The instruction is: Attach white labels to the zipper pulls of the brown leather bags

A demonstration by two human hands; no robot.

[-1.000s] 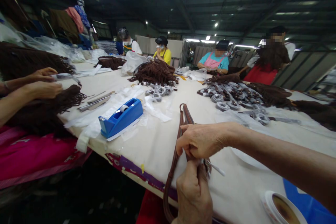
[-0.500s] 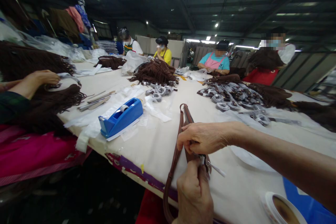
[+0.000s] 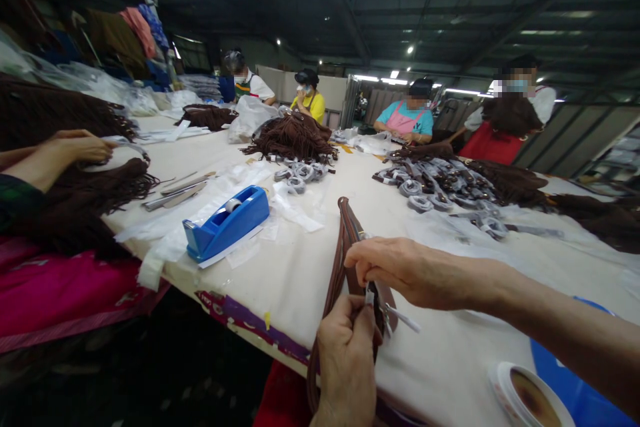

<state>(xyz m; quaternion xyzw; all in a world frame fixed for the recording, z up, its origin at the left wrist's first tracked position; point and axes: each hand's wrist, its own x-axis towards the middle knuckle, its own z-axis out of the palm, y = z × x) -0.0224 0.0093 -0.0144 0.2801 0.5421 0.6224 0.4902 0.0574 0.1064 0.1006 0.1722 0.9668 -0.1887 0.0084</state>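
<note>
In front of me on the table lies a small brown leather bag (image 3: pixel 384 310), its long strap (image 3: pixel 336 280) looped along its left side. My left hand (image 3: pixel 347 353) grips the near edge of the bag, thumb pressed against a small pale piece beside the dark opening. Over the far part of the bag, my right hand (image 3: pixel 400 270) has its fingers curled down and pinched at the opening; the fingertips are partly hidden. A thin white strip (image 3: pixel 404 317) sticks out at the bag's right side.
A blue tape dispenser (image 3: pixel 227 223) stands left of the bag. Wrapped straps (image 3: pixel 435 180) and fringed brown pieces (image 3: pixel 295 137) lie farther back. A tape roll (image 3: pixel 533 393) sits front right. At left, a co-worker's hand (image 3: pixel 83 147) handles brown fringe; several people work across the table.
My left hand has moved slightly up and left, with the bag turning a little. My right hand has shifted slightly right, and the strap lies closer against the bag.
</note>
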